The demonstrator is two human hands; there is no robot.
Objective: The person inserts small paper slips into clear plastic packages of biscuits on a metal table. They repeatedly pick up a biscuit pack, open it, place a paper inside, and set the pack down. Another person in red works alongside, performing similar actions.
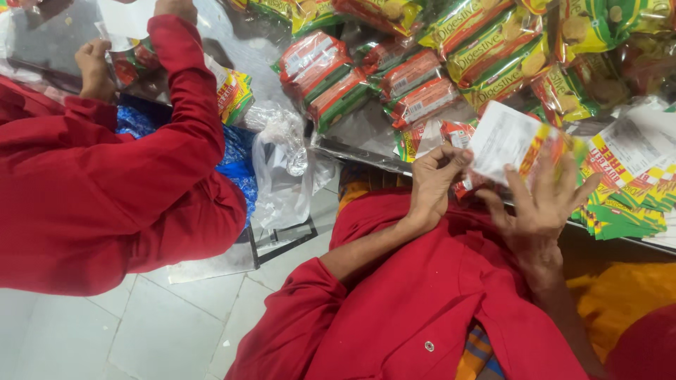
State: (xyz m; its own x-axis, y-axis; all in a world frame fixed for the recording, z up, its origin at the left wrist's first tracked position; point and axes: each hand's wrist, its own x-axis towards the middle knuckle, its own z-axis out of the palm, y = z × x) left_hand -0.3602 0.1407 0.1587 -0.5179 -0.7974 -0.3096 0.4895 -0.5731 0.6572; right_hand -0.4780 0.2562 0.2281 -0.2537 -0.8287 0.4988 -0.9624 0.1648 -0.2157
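Packet-strewn table [366, 151]; left hand [431, 184] grip pinching flat wrapper [508, 141], right hand [542, 204] fingers spread behind.

Both hands raised in front of the body, forearms in red sleeves.

Left hand [431, 184]: wrist bent upward, back of hand toward the camera, thumb and fingertips [456, 156] pinched together at the top. Right hand [542, 204]: back of hand toward the camera, fingers spread and extended upward, thumb angled out to the left. The two hands sit near each other, not touching; both forearms rise from the lower frame.
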